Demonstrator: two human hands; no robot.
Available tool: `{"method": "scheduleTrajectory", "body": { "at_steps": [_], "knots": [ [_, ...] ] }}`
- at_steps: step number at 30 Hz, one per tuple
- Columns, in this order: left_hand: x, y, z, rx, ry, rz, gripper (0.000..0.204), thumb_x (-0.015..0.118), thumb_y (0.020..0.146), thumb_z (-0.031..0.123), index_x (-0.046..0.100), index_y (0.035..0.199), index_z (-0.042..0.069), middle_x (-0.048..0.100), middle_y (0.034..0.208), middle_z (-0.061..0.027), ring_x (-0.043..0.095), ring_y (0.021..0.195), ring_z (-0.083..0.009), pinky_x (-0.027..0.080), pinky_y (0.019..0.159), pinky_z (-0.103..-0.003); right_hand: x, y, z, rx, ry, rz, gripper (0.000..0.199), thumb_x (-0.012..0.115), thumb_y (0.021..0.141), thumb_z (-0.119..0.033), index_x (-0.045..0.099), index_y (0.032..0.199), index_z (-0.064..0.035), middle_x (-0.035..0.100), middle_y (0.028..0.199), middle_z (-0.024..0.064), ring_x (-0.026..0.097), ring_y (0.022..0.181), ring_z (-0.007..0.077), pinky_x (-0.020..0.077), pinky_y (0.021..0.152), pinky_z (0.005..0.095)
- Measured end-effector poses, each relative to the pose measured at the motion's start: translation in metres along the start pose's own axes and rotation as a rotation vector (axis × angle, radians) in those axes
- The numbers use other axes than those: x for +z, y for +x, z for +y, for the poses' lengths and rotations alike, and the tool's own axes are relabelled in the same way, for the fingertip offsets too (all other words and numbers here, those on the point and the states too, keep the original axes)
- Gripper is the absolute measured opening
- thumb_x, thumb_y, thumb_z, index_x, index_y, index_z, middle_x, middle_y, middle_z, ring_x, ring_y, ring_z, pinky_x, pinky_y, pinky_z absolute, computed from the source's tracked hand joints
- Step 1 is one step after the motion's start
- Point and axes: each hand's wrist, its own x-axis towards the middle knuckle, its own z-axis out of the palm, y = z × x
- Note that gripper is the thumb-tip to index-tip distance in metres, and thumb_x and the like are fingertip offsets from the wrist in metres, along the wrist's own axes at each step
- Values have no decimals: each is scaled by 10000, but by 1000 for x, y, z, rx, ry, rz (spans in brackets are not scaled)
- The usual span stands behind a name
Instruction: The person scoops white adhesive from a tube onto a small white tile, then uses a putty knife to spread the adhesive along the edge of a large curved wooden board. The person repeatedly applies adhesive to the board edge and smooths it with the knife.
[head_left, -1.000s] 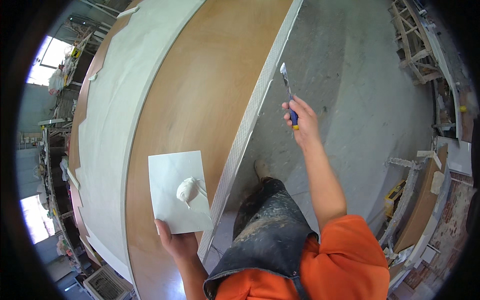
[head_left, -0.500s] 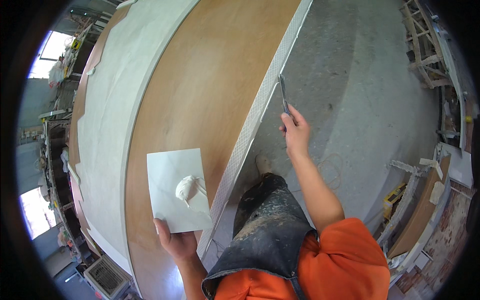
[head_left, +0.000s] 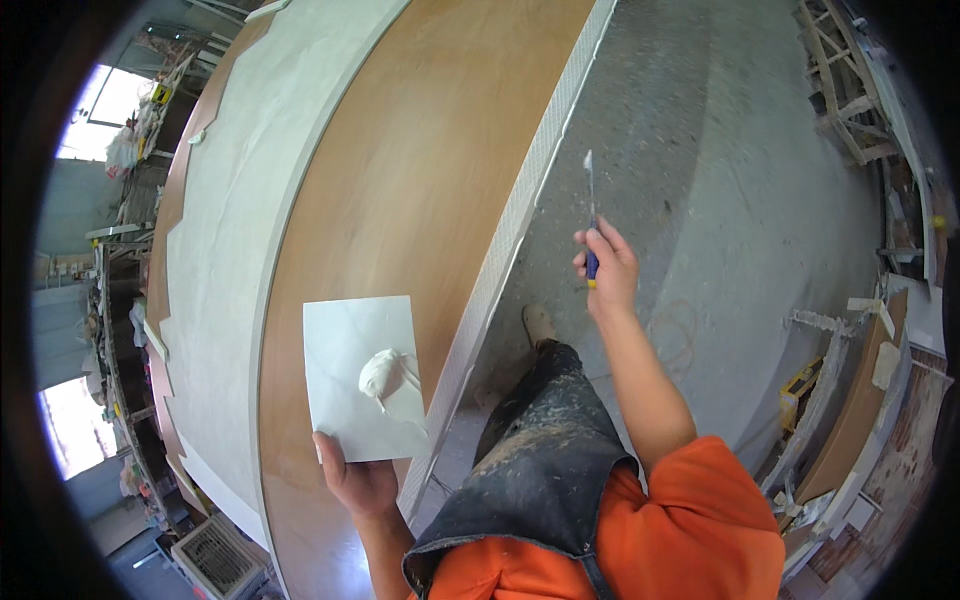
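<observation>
Head camera, looking down, is showing the left hand (head_left: 355, 482) gripping the near edge of a flat white mixing board (head_left: 362, 378), thumb lying on top and fingers curled out of sight beneath it. A lump of white putty (head_left: 385, 372) is sitting on the board just beyond that thumb, smeared toward the board's right corner. The board is hovering over a large brown plywood panel (head_left: 420, 190), whose far-left part is wearing a pale grey coat of filler (head_left: 250, 180). Along the panel's edge, just right of the left hand, a strip of white mesh tape (head_left: 505, 240) is running away from the person. The right hand (head_left: 607, 268) is closing around the blue handle of a putty knife (head_left: 590, 205), fingers wrapped tight, the blade pointing up and away, apart from the panel edge and hanging above the concrete floor (head_left: 720, 180). Below that hand, a paint-spattered trouser leg (head_left: 545, 440) and a shoe (head_left: 540, 325) are showing beside the panel.
</observation>
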Motion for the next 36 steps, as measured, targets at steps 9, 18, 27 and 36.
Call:
{"method": "scheduleTrajectory", "body": {
  "at_steps": [9,18,27,36],
  "knots": [
    [-63,-14,12,-51,-8,-25,631,483,1026,508,425,1477,71,511,1449,-90,511,1316,-271,429,1078,-444,-5,-68,30,32,34,-204,478,611,996,-133,482,1430,23,700,1044,105,635,728,128,496,581,254],
    [-97,-33,22,-61,-24,30,622,482,1031,498,425,1478,70,534,1430,-89,530,1300,-268,443,1072,-447,21,-68,64,-55,-49,-75,483,628,991,-145,504,1431,10,697,1079,97,626,750,126,491,618,247],
    [-79,-30,16,-56,-37,31,610,473,1038,487,428,1476,66,529,1440,-96,525,1306,-278,442,1073,-456,23,-92,93,-33,-155,28,478,654,963,-89,537,1419,-11,676,1015,42,602,742,104,473,625,237],
    [-50,-42,16,-77,-155,12,605,437,1050,487,441,1472,53,515,1469,-127,501,1340,-314,394,1127,-492,14,-130,45,76,-80,-119,519,675,939,-98,527,1428,-4,683,1029,54,576,710,82,448,588,213]
  ]
}}
